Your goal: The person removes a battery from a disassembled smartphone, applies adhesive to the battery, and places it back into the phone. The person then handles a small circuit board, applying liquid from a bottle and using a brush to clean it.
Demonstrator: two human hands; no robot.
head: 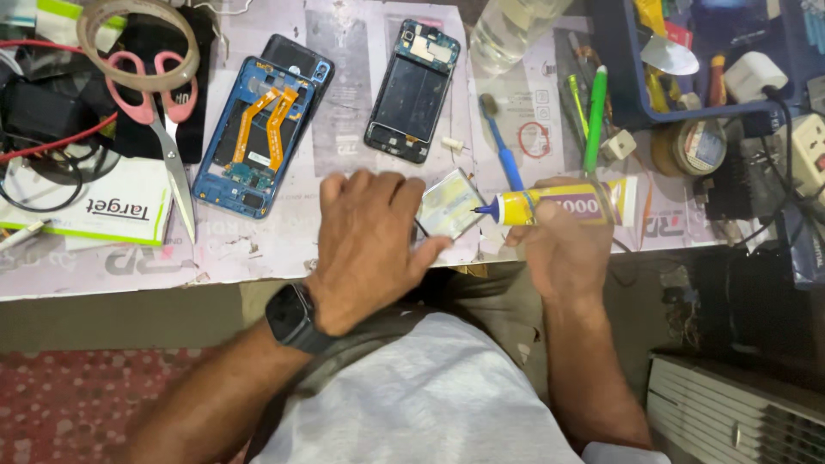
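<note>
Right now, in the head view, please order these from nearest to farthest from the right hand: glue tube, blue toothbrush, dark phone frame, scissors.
1. Glue tube, held in the right hand.
2. Blue toothbrush, just above the hand.
3. Dark phone frame, up and left.
4. Scissors, far left.
</note>
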